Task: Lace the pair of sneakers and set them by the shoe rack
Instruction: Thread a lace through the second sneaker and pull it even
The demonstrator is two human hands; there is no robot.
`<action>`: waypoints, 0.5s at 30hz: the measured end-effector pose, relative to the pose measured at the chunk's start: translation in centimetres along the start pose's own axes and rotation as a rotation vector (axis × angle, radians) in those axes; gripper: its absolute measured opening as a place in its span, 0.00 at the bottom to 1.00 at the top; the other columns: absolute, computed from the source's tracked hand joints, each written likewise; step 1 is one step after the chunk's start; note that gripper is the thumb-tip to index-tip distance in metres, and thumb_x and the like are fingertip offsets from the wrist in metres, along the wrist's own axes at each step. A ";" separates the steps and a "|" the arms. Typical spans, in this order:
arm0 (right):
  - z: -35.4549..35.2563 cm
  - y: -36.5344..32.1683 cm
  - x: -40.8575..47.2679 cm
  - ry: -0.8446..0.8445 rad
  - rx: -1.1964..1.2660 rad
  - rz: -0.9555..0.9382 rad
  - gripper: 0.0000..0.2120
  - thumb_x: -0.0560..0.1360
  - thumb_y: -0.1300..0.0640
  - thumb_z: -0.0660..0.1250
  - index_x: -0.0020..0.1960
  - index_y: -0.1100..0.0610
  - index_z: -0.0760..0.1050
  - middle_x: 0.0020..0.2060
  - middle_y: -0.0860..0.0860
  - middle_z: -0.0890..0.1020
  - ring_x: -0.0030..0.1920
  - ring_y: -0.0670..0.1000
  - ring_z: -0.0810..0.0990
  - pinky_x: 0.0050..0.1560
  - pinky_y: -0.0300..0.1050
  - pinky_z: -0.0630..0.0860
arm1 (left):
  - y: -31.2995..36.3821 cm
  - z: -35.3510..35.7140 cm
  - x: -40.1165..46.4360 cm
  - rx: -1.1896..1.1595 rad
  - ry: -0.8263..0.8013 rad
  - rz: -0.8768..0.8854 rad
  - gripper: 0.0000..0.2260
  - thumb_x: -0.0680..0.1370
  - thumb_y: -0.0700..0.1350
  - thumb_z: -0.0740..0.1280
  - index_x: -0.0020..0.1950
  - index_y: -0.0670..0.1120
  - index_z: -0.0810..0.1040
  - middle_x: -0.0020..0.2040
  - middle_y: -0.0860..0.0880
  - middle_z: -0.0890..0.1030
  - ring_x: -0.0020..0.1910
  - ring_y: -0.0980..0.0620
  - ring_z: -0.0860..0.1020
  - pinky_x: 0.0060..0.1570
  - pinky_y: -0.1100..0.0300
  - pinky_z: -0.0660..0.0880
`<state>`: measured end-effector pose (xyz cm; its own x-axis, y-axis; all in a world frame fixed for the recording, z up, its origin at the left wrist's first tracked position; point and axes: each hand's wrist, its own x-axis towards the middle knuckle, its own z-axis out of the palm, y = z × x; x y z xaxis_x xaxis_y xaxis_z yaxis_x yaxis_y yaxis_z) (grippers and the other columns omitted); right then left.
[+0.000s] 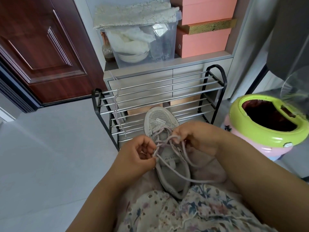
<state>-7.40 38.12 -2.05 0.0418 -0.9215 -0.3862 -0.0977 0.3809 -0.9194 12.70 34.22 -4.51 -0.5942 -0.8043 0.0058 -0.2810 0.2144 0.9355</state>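
Both bare forearms reach up from the lower edge of the frame toward its centre. The left hand [138,154] is curled, its fingertips pinched together in a closed grip just left of centre. The right hand [199,138], slightly higher, pinches likewise, knuckles up, wrist bent inward.

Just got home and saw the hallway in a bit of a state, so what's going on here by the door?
A person is lacing a grey sneaker held on their lap, toe toward the shoe rack. The left hand and right hand each pinch a stretch of the lilac lace over the tongue. A second lace hangs from the rack. No second sneaker is in view.
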 end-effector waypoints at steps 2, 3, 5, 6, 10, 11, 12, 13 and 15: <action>-1.0 -0.3 -0.7 -0.056 0.158 -0.053 0.03 0.59 0.61 0.64 0.32 0.60 0.73 0.28 0.53 0.72 0.26 0.47 0.67 0.26 0.40 0.61 | 0.2 0.0 0.0 0.017 -0.006 0.007 0.10 0.67 0.37 0.75 0.42 0.50 0.80 0.38 0.50 0.80 0.36 0.53 0.77 0.39 0.54 0.78; -1.4 -0.6 -1.0 -0.084 0.230 -0.101 0.03 0.61 0.61 0.64 0.33 0.62 0.73 0.30 0.53 0.73 0.26 0.46 0.67 0.25 0.38 0.62 | 0.4 0.0 0.0 0.015 -0.006 0.018 0.08 0.68 0.39 0.75 0.43 0.50 0.81 0.37 0.50 0.79 0.36 0.54 0.76 0.39 0.57 0.76; -1.7 -1.2 -1.4 -0.112 0.323 -0.192 0.05 0.67 0.61 0.66 0.36 0.63 0.74 0.33 0.55 0.73 0.26 0.46 0.67 0.25 0.38 0.62 | 1.4 0.3 0.0 -0.033 -0.006 0.039 0.05 0.69 0.45 0.74 0.43 0.50 0.82 0.35 0.50 0.78 0.35 0.54 0.74 0.36 0.61 0.73; -1.6 -1.5 -1.6 -0.111 0.326 -0.227 0.05 0.69 0.61 0.67 0.36 0.63 0.76 0.33 0.55 0.75 0.26 0.47 0.68 0.26 0.39 0.64 | 2.1 0.5 0.0 -0.056 -0.009 0.046 0.05 0.69 0.48 0.75 0.43 0.50 0.83 0.34 0.51 0.78 0.34 0.54 0.74 0.35 0.63 0.72; -0.3 -2.0 -1.9 -0.086 0.234 -0.319 0.11 0.72 0.56 0.64 0.42 0.62 0.80 0.38 0.56 0.82 0.40 0.53 0.79 0.44 0.43 0.77 | 4.7 2.0 0.2 -0.107 -0.031 0.065 0.11 0.67 0.52 0.72 0.45 0.48 0.84 0.33 0.51 0.81 0.32 0.60 0.76 0.34 0.69 0.72; 0.0 -1.9 -2.0 -0.092 0.219 -0.317 0.12 0.72 0.55 0.64 0.45 0.63 0.80 0.41 0.57 0.83 0.45 0.55 0.81 0.50 0.45 0.78 | 5.0 2.4 0.3 -0.119 -0.027 0.070 0.12 0.68 0.51 0.72 0.47 0.47 0.84 0.33 0.51 0.81 0.32 0.60 0.76 0.34 0.70 0.72; 0.2 -1.9 -2.0 -0.101 0.214 -0.310 0.14 0.72 0.54 0.64 0.47 0.63 0.80 0.44 0.58 0.84 0.49 0.56 0.82 0.54 0.46 0.79 | 5.3 2.7 0.3 -0.144 -0.021 0.070 0.10 0.70 0.49 0.72 0.48 0.46 0.83 0.32 0.51 0.80 0.30 0.60 0.75 0.32 0.71 0.71; 0.4 -1.8 -1.9 -0.108 0.210 -0.305 0.15 0.72 0.53 0.64 0.48 0.64 0.80 0.46 0.59 0.84 0.51 0.56 0.82 0.56 0.47 0.78 | 5.3 3.0 0.4 -0.181 -0.010 0.059 0.07 0.72 0.46 0.71 0.48 0.45 0.83 0.31 0.52 0.79 0.28 0.62 0.74 0.31 0.72 0.70; 0.6 -1.6 -1.9 -0.104 0.197 -0.298 0.17 0.72 0.52 0.64 0.51 0.64 0.80 0.49 0.62 0.83 0.54 0.63 0.80 0.60 0.54 0.76 | 5.3 3.4 0.6 -0.291 0.017 -0.001 0.03 0.75 0.38 0.68 0.46 0.43 0.81 0.28 0.55 0.79 0.24 0.64 0.73 0.27 0.73 0.68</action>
<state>-6.72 39.25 0.14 0.1412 -0.9853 -0.0959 0.1265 0.1140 -0.9854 8.35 36.77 -0.76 -0.5808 -0.8140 0.0088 -0.0519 0.0478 0.9975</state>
